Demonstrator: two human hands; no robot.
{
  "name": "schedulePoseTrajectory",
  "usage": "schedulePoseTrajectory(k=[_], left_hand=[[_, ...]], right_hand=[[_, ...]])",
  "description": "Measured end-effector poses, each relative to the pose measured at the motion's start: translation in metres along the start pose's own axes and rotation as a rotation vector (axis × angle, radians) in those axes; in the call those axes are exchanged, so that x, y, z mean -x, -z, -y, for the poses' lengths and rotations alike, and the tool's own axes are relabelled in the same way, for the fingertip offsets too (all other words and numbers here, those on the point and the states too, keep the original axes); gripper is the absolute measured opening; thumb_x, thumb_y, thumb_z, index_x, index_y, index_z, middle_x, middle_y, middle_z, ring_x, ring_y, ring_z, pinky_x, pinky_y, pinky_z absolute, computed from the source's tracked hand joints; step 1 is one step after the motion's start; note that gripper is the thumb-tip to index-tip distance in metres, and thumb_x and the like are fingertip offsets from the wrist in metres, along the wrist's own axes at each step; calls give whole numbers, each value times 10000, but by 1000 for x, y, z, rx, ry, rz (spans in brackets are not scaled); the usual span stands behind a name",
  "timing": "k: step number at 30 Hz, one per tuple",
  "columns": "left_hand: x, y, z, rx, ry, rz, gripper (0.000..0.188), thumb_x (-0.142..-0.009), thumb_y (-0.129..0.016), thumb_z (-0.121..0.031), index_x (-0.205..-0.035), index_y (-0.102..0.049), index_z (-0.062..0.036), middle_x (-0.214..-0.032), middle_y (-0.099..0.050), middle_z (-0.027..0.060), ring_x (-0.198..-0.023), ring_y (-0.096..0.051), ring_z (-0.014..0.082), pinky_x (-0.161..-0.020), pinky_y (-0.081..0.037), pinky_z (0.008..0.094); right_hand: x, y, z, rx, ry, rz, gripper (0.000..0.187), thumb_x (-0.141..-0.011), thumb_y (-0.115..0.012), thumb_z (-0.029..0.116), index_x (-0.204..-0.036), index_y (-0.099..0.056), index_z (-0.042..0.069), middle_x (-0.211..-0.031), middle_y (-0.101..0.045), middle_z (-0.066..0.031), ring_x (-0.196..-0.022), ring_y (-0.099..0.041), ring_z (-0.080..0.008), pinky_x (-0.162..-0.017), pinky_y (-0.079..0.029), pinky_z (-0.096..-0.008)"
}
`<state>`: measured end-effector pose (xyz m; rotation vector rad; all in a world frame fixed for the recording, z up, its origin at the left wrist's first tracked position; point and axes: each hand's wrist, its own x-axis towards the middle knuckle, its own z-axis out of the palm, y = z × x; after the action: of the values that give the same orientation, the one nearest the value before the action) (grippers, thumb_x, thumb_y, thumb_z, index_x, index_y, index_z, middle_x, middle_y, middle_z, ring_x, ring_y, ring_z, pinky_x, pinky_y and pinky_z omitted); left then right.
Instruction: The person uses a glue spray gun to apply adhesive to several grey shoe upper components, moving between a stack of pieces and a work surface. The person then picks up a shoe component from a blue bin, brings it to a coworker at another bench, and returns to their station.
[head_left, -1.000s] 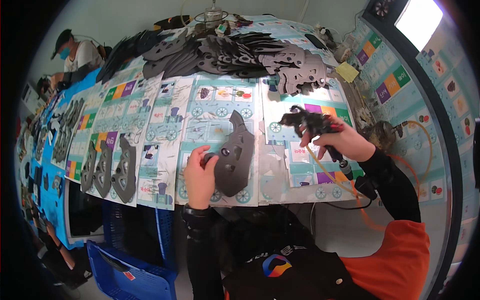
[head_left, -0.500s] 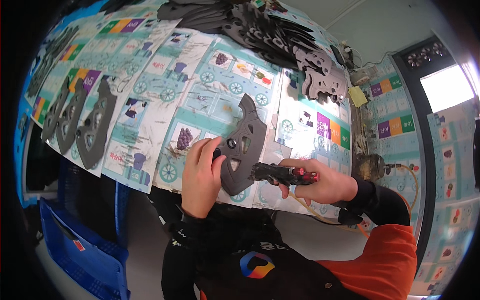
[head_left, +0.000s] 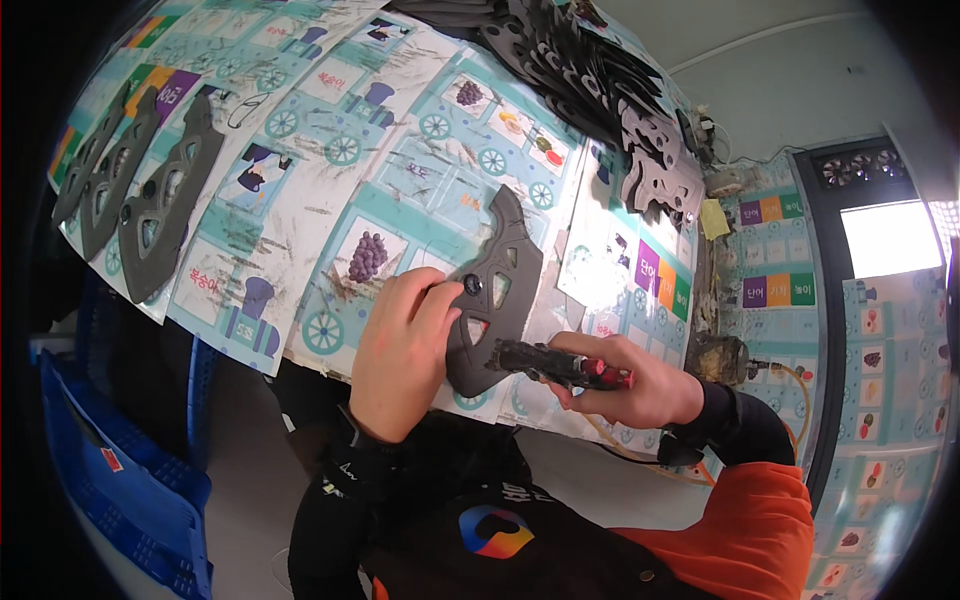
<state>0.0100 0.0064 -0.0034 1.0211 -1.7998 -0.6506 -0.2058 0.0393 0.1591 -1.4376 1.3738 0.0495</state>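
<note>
A dark grey curved plate (head_left: 522, 290) with several cut-out openings and a round boss lies on the paper-covered table in front of me. My left hand (head_left: 405, 345) grips its left edge with bent fingers; the fingertips are partly hidden. In my right hand (head_left: 645, 385) is a worn black hand tool with red parts (head_left: 550, 362), fingers wrapped round its body. The tool's dark tip points left and meets the plate's lower right edge in the picture; whether it touches cannot be made out.
Several similar grey plates (head_left: 196, 165) lie at the table's left edge. A heap of dark plates (head_left: 560, 70) covers the far side, with lighter grey pieces (head_left: 660, 180) at its right end. A blue crate (head_left: 120, 480) stands below left. A yellowish hose (head_left: 806, 400) hangs at right.
The whole view has shifted a little, with the left-hand plates further left. My left fingers have shifted slightly on the plate's edge. The tool remains at the plate's lower right, slightly differently tilted.
</note>
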Motion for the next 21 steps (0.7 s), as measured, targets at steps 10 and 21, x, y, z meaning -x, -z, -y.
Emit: schedulePoseTrajectory(k=[10, 21], left_hand=[[-1, 0, -2, 8, 28, -10, 253, -828, -721, 18, -1070, -656, -13, -1119, -600, 117, -1016, -611, 329, -863, -503, 409], [0, -2, 0, 7, 35, -18, 240, -827, -721, 21, -1057, -663, -11, -1121, -599, 119, -1017, -615, 328, -869, -504, 406]], right_hand=[[-3, 1, -10, -9, 44, 6, 394, -885, -660, 42, -1260, -553, -16, -846, -594, -127, -729, -508, -199, -722, -462, -348], [-1, 2, -13, -4, 37, -5, 413, -875, -664, 38, -1269, -554, -23, -861, -615, -130, -739, -524, -207, -734, -470, -352]])
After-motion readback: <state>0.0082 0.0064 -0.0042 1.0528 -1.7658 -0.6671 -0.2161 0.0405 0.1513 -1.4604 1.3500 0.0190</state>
